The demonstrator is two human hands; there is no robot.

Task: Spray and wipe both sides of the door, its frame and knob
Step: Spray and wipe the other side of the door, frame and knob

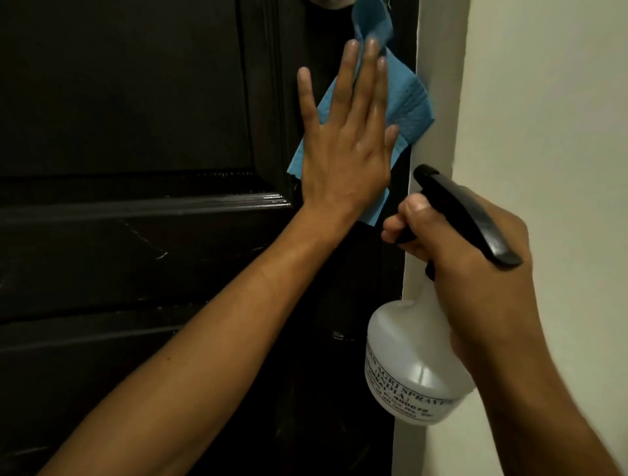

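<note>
A dark panelled door (136, 102) fills the left of the head view. My left hand (346, 149) lies flat with fingers spread, pressing a blue cloth (407, 102) against the door's right stile, close to the door edge. The cloth's upper corner reaches towards the knob (91, 2), of which only a pale sliver shows at the top edge. My right hand (475, 271) grips a translucent white spray bottle (407, 360) by its neck, under the black trigger head (465, 214), with one finger on the trigger. The nozzle points at the door edge below the cloth.
A pale wall (543, 102) runs down the right side, and its corner (431, 163) meets the door edge. Wet streaks glisten on the door's horizontal moulding (204, 204). Both forearms reach in from the bottom of the view.
</note>
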